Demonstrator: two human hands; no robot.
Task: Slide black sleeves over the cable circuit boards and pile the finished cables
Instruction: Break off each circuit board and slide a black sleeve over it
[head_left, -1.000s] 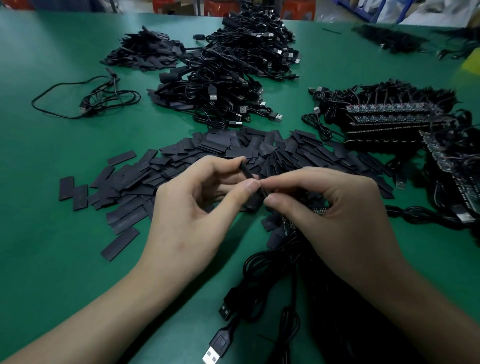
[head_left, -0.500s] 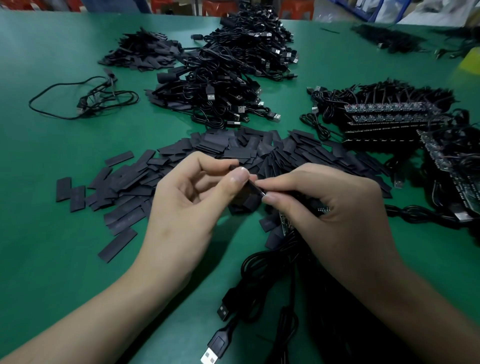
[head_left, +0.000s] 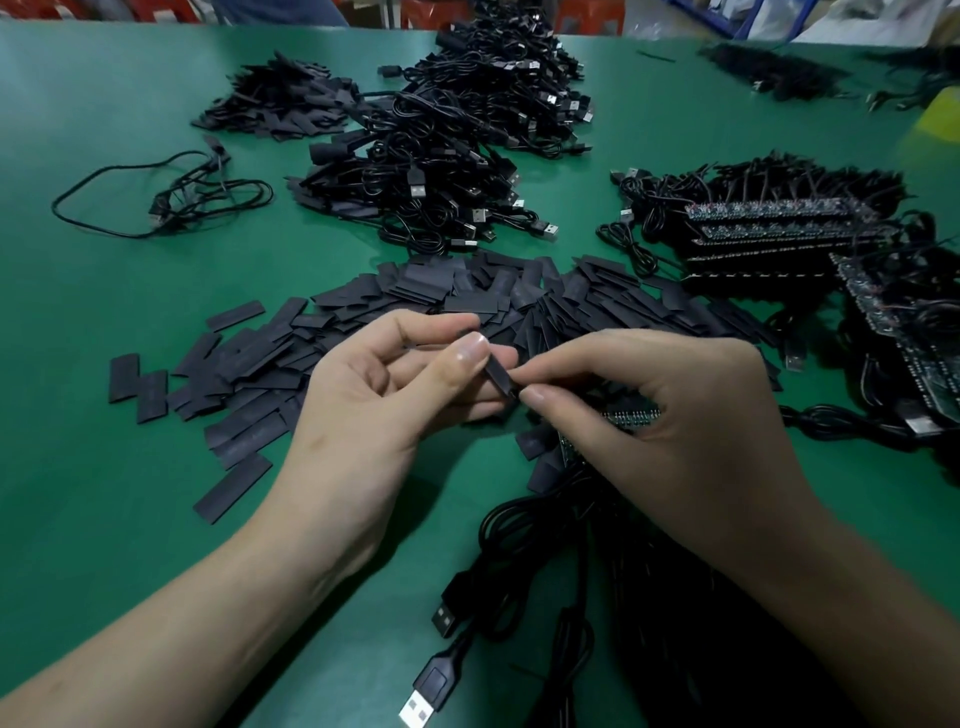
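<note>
Pinching a sleeve (head_left: 498, 376) at frame centre, the left hand (head_left: 374, 415) clamps thumb and forefinger on its upper end. The other fingers are curled behind it.

Head view:
- Sleeve: flat, matte black, narrow strip, tilted with its lower end toward 4 o'clock, raised above the table (head_left: 104, 322).
- Right hand (head_left: 675, 415): thumb and forefinger are closed together on the sleeve's lower end. What passes between the tips cannot be told. The remaining fingers are curled over a green board (head_left: 631, 415) edged with solder pins.
- Loose sleeves (head_left: 441, 291): a wide heap just beyond both hands, from 9 to 2 o'clock.
- Finished cables (head_left: 457, 156): a black pile with USB plugs at 12 o'clock.
- Board stacks (head_left: 769, 228): at 2 o'clock, wires attached.
- Cables (head_left: 519, 561): at 6 o'clock beneath the right wrist, ending in a USB plug (head_left: 421, 709).
</note>
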